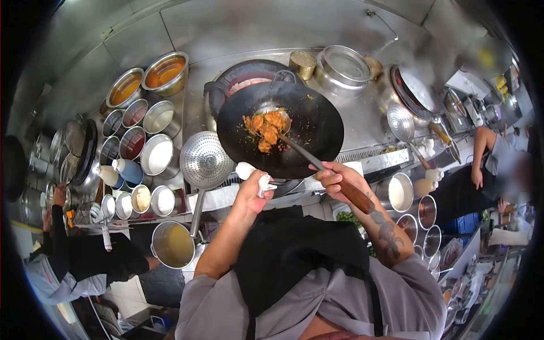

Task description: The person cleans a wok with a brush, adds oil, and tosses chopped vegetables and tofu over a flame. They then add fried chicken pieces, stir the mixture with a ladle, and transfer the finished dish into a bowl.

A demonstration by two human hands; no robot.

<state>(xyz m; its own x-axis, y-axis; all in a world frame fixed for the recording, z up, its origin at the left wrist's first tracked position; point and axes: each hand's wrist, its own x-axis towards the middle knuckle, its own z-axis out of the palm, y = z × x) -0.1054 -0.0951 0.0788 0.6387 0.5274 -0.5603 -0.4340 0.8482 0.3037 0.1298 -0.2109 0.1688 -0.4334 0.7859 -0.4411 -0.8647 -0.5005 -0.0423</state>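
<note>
My left hand is closed around a white cloth at the near edge of a black wok, gripping the wok through it. The wok is raised and tilted in front of the burner. Orange-brown fried pieces with chopped bits lie in its middle. In my right hand is a ladle, held by its long wooden handle. The ladle's bowl reaches into the wok and is partly covered by the food.
Left of the wok rests a perforated strainer, beside several seasoning pots. A lit-looking burner ring is behind. A pot of yellowish liquid stands near my left elbow. Co-workers are at the left and right.
</note>
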